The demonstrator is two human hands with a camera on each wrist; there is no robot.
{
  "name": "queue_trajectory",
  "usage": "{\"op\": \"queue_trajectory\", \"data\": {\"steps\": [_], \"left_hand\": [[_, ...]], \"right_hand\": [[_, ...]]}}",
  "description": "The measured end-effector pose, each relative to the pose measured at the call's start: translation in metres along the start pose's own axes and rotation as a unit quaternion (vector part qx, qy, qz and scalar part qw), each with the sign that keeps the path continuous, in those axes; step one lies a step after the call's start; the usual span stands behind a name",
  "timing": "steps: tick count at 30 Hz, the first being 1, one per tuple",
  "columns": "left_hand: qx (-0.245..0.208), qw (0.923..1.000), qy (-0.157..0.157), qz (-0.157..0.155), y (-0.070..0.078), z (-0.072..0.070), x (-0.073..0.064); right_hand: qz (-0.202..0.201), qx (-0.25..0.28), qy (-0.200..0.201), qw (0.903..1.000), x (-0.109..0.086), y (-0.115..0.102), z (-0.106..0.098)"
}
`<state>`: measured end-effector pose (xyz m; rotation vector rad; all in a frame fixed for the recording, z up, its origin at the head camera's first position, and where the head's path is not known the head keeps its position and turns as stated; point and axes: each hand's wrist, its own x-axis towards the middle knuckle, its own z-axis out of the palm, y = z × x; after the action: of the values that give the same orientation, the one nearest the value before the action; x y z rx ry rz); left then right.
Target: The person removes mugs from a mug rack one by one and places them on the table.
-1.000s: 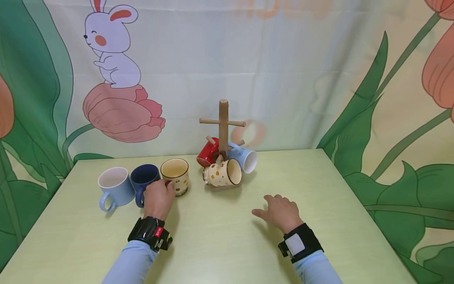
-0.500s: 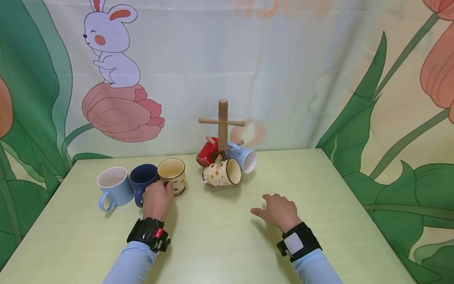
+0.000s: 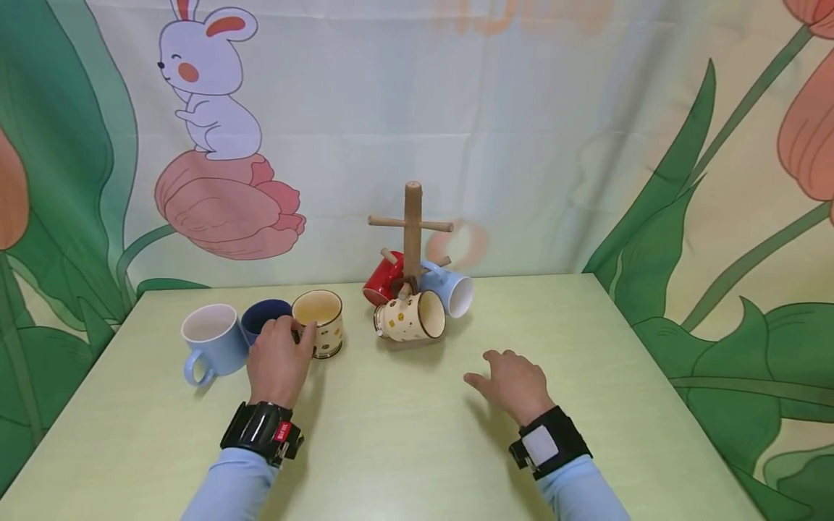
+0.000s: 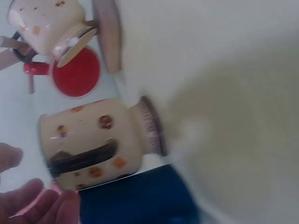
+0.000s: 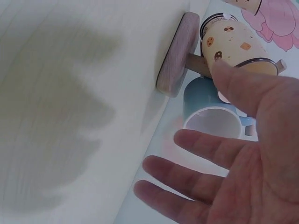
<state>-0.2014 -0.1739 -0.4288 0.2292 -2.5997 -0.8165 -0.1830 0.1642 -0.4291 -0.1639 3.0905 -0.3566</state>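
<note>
My left hand (image 3: 280,362) is beside a cream spotted mug (image 3: 330,333), in front of a navy mug (image 3: 263,315). In the left wrist view its fingers (image 4: 39,205) stand apart from the cream mug's dark handle (image 4: 84,157) and hold nothing. A light blue mug (image 3: 221,347) stands upright to the left of the navy one. My right hand (image 3: 517,387) hovers over the table with fingers spread, holding nothing. The wooden mug tree (image 3: 413,217) carries a red mug (image 3: 383,278), a second light blue mug (image 3: 452,289) and a second cream spotted mug (image 3: 404,318).
Two upper pegs (image 3: 384,221) of the mug tree bear no mugs. The pale table (image 3: 404,434) ends at a printed cloth backdrop (image 3: 521,145) with a rabbit and tulips. Mugs stand close together at the table's left.
My left hand has let go of the cream mug's handle and shifted slightly left, its fingers opening. The cream mug moved slightly left earlier and now stands beside the navy mug. My right hand barely moved.
</note>
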Motion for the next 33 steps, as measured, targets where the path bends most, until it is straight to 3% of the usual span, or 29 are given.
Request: {"op": "queue_trajectory", "data": {"steps": [5,13,21,27,33], "left_hand": [[0.016,0.9993,0.016,0.031,0.02,-0.011,0.01],[0.051,0.9938,-0.06,0.079,0.048,-0.014,0.037],[0.117,0.9795,-0.124,0.107,0.069,-0.005,0.065],[0.181,0.9634,-0.159,0.117,0.088,0.004,0.085],[0.231,0.9499,-0.159,0.138,0.107,0.017,0.096]], "right_hand": [[-0.018,0.007,0.068,0.9975,0.005,-0.007,-0.008],[-0.042,0.014,0.116,0.9922,0.021,-0.031,-0.03],[-0.075,-0.028,0.123,0.9892,0.043,-0.071,-0.046],[-0.102,-0.086,0.155,0.9788,0.058,-0.094,-0.043],[-0.104,-0.124,0.177,0.9708,0.071,-0.111,-0.039]]}}
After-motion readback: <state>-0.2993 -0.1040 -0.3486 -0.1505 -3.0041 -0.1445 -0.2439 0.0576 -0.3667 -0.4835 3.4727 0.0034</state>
